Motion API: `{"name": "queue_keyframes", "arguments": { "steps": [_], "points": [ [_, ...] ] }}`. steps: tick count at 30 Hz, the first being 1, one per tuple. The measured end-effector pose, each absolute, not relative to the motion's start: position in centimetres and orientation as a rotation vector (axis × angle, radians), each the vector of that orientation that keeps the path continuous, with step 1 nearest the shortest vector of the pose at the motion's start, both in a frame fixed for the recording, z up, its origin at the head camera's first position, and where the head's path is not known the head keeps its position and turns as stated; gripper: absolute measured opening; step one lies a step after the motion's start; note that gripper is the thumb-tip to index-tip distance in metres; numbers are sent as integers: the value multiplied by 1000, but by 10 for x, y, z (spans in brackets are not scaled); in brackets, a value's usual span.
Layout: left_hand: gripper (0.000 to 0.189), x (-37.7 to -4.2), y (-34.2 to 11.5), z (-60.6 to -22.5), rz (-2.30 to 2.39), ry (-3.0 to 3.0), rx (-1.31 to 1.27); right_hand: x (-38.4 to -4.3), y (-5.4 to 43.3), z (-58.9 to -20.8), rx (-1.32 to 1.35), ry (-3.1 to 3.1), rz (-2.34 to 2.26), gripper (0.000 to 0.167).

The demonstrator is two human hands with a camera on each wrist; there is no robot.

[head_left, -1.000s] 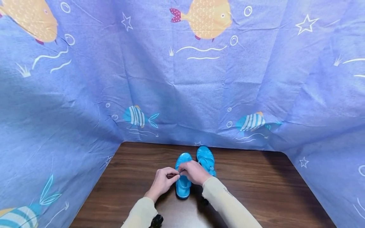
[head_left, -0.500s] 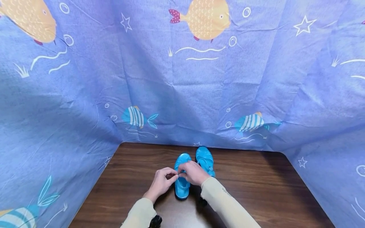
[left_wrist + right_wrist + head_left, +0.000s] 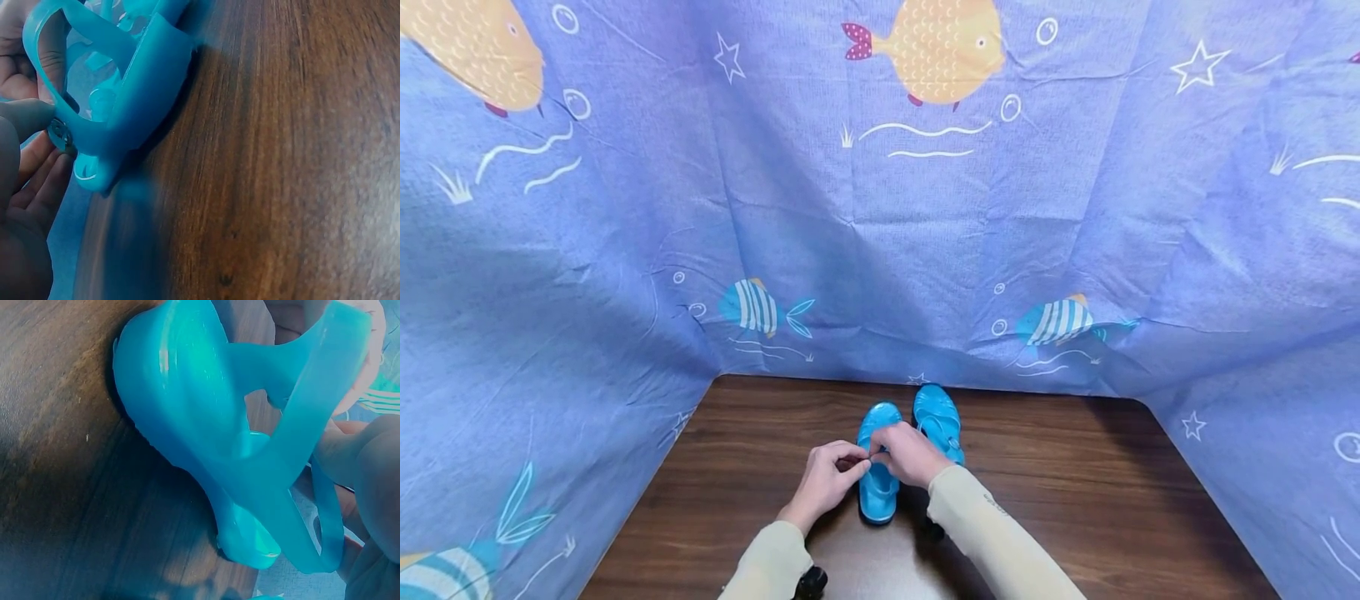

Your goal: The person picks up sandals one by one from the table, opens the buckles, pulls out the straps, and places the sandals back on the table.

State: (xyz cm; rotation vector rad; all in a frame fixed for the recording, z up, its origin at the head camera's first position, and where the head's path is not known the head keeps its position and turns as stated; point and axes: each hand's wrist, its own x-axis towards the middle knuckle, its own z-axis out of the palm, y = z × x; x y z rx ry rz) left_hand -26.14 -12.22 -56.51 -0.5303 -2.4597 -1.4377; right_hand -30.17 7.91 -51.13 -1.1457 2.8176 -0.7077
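Note:
A glossy blue sandal (image 3: 878, 506) lies sole-down on the wooden table, toe pointing away from me. My left hand (image 3: 826, 482) comes in from its left side, and in the left wrist view its thumb and fingers pinch the sandal's strap at a small round metal buckle (image 3: 60, 132). From the right, my right hand (image 3: 912, 454) reaches over the sandal and pinches the strap close to the left fingertips. The right wrist view shows the raised blue strap (image 3: 312, 394) looped above the heel. My right hand covers the sandal's middle in the head view.
A matching blue sandal (image 3: 937, 406) lies just right of the first, toe near the back edge, partly behind my right hand. Blue fish-print cloth (image 3: 887, 225) hangs around the back and sides of the brown wooden table (image 3: 1060, 500).
The head view has shifted very slightly. Both hands stay at the same strap, with no clear movement of the sandals.

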Motion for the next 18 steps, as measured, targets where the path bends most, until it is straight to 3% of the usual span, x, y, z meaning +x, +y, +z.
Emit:
{"name": "queue_keyframes", "arguments": {
  "steps": [18],
  "points": [
    [5, -260, -122, -564, -1415, -2466, -515, -298, 76, -508, -1125, 2834, -693, 6]
  ]
}}
